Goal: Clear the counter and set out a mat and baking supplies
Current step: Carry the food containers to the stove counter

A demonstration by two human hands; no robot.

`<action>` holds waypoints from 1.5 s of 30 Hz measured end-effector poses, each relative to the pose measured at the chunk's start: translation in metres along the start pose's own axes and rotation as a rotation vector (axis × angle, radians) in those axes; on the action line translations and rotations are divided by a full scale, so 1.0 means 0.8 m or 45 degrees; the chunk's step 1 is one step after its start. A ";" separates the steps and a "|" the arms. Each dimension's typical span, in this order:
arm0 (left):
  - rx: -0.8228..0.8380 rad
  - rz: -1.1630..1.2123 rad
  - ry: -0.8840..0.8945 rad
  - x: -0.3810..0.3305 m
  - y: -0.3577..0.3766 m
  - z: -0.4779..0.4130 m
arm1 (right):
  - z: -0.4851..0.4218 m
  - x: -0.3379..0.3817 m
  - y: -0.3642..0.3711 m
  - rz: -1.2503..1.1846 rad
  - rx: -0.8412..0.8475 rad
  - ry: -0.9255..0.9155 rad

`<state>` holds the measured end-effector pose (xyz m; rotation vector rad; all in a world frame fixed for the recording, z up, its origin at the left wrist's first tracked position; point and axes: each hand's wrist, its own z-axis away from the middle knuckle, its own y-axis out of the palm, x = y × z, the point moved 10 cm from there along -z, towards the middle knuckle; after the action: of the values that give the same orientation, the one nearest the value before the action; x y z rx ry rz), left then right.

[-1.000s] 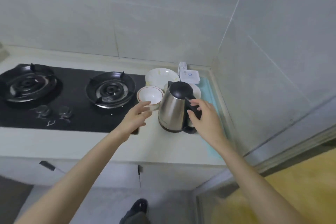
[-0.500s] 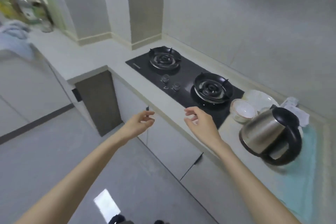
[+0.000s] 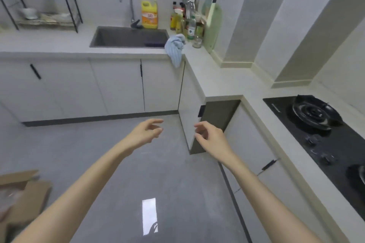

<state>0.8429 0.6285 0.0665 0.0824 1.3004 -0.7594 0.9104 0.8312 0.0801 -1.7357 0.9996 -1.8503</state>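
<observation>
My left hand point(image 3: 147, 131) and my right hand point(image 3: 210, 136) hang in the air over the grey floor, both with loosely curled fingers and holding nothing. The pale L-shaped counter point(image 3: 221, 77) runs from the sink side at the back to the stove side on the right. A black gas hob point(image 3: 324, 136) sits in the right stretch of the counter. The kettle and bowls are out of view.
A dark sink point(image 3: 130, 37) with a tap lies at the back. A blue cloth point(image 3: 175, 47) hangs over the counter corner. Bottles point(image 3: 187, 19), a yellow detergent jug point(image 3: 149, 15) and a green board point(image 3: 212, 25) stand nearby. A dish rack point(image 3: 39, 6) is far left. A cardboard box point(image 3: 21, 197) lies on the floor.
The view has swung left from the kettle corner to the sink side. My right hand let go of the kettle handle, and both hands have come off the counter into the air.
</observation>
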 end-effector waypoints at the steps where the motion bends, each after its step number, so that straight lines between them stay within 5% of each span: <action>1: -0.031 0.023 -0.022 0.016 -0.038 -0.002 | -0.022 0.025 0.029 0.003 0.043 -0.026; 24: -1.013 0.536 -0.275 0.246 -0.694 -0.083 | -0.491 0.517 0.500 -0.063 0.640 -0.655; 35: -1.207 0.655 -0.340 0.300 -0.930 -0.183 | -0.699 0.671 0.632 -0.113 0.737 -0.707; 45: -1.150 0.568 -0.320 0.356 -1.172 -0.305 | -0.870 0.797 0.767 -0.125 0.703 -0.680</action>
<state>0.1452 -0.1014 0.0707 -0.4245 1.2168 0.2287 0.0363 0.1210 0.0868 -1.7827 0.1755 -1.4015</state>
